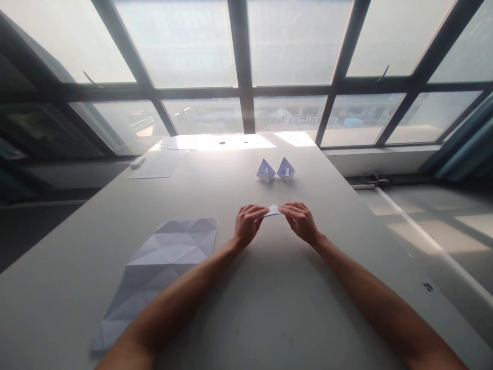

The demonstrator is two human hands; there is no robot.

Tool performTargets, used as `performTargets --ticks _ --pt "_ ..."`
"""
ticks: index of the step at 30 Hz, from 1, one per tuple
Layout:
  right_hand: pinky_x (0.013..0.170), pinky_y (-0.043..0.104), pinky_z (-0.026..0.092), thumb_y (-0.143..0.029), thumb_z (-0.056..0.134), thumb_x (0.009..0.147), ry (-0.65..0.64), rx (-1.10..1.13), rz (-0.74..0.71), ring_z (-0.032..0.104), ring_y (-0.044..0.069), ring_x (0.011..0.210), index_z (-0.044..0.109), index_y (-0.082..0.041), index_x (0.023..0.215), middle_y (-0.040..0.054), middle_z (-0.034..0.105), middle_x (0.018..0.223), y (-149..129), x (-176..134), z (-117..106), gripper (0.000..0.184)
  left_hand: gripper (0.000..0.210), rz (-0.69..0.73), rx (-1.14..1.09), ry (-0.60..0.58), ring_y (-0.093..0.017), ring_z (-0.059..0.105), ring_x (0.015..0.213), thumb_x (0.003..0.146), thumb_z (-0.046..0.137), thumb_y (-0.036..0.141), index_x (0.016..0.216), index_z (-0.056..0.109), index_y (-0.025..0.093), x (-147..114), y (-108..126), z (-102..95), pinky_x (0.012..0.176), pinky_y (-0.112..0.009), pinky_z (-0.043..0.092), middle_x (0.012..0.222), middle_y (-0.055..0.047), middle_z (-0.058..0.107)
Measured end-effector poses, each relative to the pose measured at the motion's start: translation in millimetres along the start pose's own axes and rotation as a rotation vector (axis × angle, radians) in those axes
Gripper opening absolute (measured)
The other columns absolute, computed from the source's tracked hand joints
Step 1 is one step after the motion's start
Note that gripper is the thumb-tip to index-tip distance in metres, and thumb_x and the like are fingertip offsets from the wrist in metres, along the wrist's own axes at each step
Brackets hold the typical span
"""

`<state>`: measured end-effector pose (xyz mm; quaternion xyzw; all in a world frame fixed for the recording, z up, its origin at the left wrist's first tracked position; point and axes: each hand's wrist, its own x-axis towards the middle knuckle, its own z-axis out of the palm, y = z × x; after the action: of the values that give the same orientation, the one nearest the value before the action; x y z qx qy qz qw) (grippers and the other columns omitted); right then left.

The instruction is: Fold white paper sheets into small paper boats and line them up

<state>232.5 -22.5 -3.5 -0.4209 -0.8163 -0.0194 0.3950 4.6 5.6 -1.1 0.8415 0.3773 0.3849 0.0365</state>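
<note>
Between my two hands is a small piece of folded white paper [273,209], held just above the table with a pointed tip facing away from me. My left hand [248,222] pinches its left end, and my right hand [300,218] pinches the right end. Fingers cover both ends of the paper. Beyond my hands two folded paper boats [265,171] stand side by side, nearly touching. A large creased sheet of paper [169,257] lies to the left, partly under my left forearm.
The white table [346,246] stretches to the windows. At its far left lie flat paper sheets [162,164] and a small white object [137,162]. A dark mark [427,287] shows near the right edge. A blue curtain [462,139] hangs at the right.
</note>
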Motion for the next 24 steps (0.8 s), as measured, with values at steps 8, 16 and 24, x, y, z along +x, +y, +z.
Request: performTargets --ticks 8,16,24 --pt "0.112 0.047 0.029 0.0 0.044 0.089 -0.324 -0.109 0.015 0.049 0.023 0.131 0.062 -0.026 0.127 0.0045 0.062 0.134 -1 -2 6 0.049 0.027 -0.016 0.115 -0.244 -0.022 0.06 0.11 0.094 0.053 0.016 0.108 0.072 0.03 1 3 -1.8 0.101 -0.041 0.04 0.113 -0.001 0.072" --pt "0.118 0.054 0.009 -0.011 0.049 0.086 -0.497 -0.147 0.086 0.031 0.025 0.143 0.051 -0.021 0.139 0.01 0.046 0.148 -14 1 1 0.054 0.057 -0.121 0.163 -0.404 -0.02 0.041 0.138 0.083 0.041 0.0 0.132 0.059 0.026 -2 6 -3.0 0.119 -0.044 0.021 0.144 -0.004 0.052" --pt "0.118 0.051 0.011 -0.025 0.037 0.098 -0.492 -0.128 0.131 0.033 0.023 0.143 0.046 -0.018 0.143 0.0115 0.045 0.149 -18 -1 9 0.047 0.054 -0.031 0.167 -0.541 -0.022 0.021 0.148 0.101 0.033 0.038 0.152 0.031 0.019 -5 4 11.3 0.12 -0.046 0.015 0.158 -0.008 0.03"
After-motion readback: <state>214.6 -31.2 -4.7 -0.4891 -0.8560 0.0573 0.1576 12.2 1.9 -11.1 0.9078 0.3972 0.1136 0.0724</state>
